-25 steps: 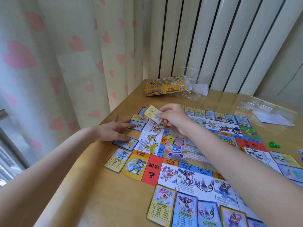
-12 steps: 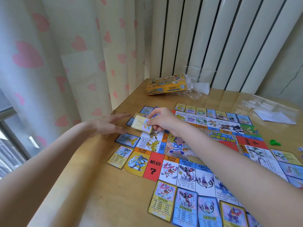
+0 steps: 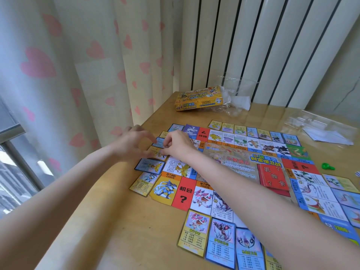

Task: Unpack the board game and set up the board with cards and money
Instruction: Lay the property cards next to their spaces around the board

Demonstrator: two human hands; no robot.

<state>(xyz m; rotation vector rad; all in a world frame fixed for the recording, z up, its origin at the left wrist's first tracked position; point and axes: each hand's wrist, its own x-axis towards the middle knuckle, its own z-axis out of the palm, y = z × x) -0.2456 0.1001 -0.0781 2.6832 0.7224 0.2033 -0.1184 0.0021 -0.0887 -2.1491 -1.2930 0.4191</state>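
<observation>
The right hand (image 3: 178, 144) pinches a yellow card (image 3: 158, 152) at the board's (image 3: 233, 164) left edge. The left hand (image 3: 132, 142), fingers loosely spread, touches a blue card (image 3: 158, 142) just beyond.

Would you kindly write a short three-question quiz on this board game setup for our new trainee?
1. True or false: the yellow game box lies on the board.
2. Which hand sets a card at the board's left edge?
3. What colour is the pawn by the board's right side?

Key:
1. False; it lies on the table, beyond the board.
2. The right hand; the left hand is beside it.
3. Green.
</observation>
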